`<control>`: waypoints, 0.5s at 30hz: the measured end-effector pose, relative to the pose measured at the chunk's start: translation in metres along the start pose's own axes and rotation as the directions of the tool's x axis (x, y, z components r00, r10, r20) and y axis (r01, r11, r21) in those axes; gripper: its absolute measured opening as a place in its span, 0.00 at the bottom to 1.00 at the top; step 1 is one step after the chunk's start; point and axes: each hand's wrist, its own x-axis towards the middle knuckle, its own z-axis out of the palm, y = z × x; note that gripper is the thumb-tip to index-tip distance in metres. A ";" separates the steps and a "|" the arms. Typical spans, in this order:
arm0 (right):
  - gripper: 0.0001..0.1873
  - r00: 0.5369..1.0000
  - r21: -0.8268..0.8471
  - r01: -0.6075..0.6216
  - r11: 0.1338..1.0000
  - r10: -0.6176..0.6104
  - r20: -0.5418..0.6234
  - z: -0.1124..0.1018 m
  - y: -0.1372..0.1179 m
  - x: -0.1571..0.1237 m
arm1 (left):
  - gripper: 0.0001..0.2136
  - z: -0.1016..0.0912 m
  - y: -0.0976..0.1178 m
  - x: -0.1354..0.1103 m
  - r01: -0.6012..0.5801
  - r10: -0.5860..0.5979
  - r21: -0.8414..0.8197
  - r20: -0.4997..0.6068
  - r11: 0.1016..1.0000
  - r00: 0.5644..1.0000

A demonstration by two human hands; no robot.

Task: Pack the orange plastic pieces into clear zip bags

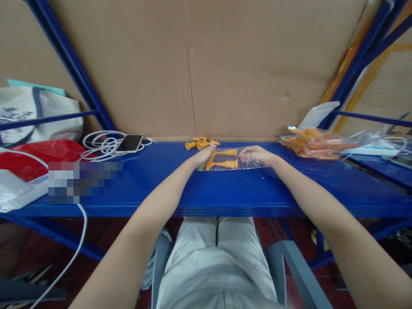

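A small clear plastic bag lies flat on the blue shelf with two orange plastic parts inside. My left hand rests at the bag's left end, its fingers curled by the opening and touching the orange parts. My right hand presses on the bag's right end with the fingers bent down on the plastic. Just behind my left hand lie a few loose orange parts.
A cardboard sheet backs the shelf. A phone lies on a coiled white cable at the left, beside a red bag. A heap of bagged orange parts lies at the right. Blue rack posts stand on both sides.
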 end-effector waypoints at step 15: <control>0.15 0.984 -0.067 0.040 0.997 -0.027 0.178 0.001 -0.004 -0.004 | 0.29 -0.002 -0.007 0.005 0.024 -0.024 -0.007 -0.013 1.000 1.000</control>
